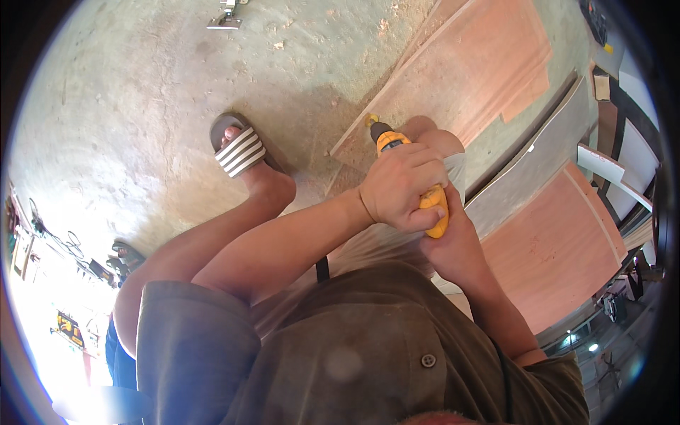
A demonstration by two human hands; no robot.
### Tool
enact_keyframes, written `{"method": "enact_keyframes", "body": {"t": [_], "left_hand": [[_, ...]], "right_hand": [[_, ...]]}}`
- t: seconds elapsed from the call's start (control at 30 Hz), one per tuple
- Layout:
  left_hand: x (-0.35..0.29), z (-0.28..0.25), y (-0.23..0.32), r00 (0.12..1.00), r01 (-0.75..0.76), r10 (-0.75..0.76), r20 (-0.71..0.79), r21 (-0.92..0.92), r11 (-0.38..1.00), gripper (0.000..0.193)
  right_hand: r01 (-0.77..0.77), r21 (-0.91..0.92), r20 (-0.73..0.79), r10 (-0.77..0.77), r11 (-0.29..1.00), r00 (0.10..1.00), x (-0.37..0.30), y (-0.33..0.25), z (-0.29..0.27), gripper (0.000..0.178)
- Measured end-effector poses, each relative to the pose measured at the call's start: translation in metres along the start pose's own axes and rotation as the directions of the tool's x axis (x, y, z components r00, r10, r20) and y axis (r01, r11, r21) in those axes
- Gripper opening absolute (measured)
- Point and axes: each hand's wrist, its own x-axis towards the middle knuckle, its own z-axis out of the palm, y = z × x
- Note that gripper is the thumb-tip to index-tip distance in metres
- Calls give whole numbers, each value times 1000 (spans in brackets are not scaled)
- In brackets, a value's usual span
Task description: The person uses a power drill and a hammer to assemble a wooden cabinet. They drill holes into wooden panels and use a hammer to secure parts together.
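Observation:
A yellow and black power drill is held between both hands, its black chuck pointing away toward the upper left. My left hand is closed over the drill's body, fingers wrapped across the top. Lower down, my right hand is closed round the drill's rear and handle, partly hidden behind the left. At the chuck's front, a small yellowish round bit meets the edge area of a reddish plywood board. Whether the bit is inside the wood is too small to tell.
The board lies on the concrete floor by my right leg. My sandalled left foot stands left of it. A metal hinge lies at the far edge. More panels lean and lie to the right. Cables lie far left.

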Motion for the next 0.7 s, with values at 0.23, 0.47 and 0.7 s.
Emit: {"method": "enact_keyframes", "body": {"t": [0.23, 0.47, 0.7], "left_hand": [[-9, 1, 2, 999, -7, 8, 35, -9, 1000, 33], [-9, 3, 1, 999, -14, 15, 30, -15, 1000, 32], [-4, 9, 4, 1000, -19, 19, -19, 34, 999, 27]], "right_hand": [[-4, 36, -18, 5, 999, 1000, -7, 7, 16, 84], [16, 51, -26, -15, 999, 1000, -7, 8, 12, 83], [94, 82, -53, -89, 992, 995, -5, 7, 3, 77]]}}
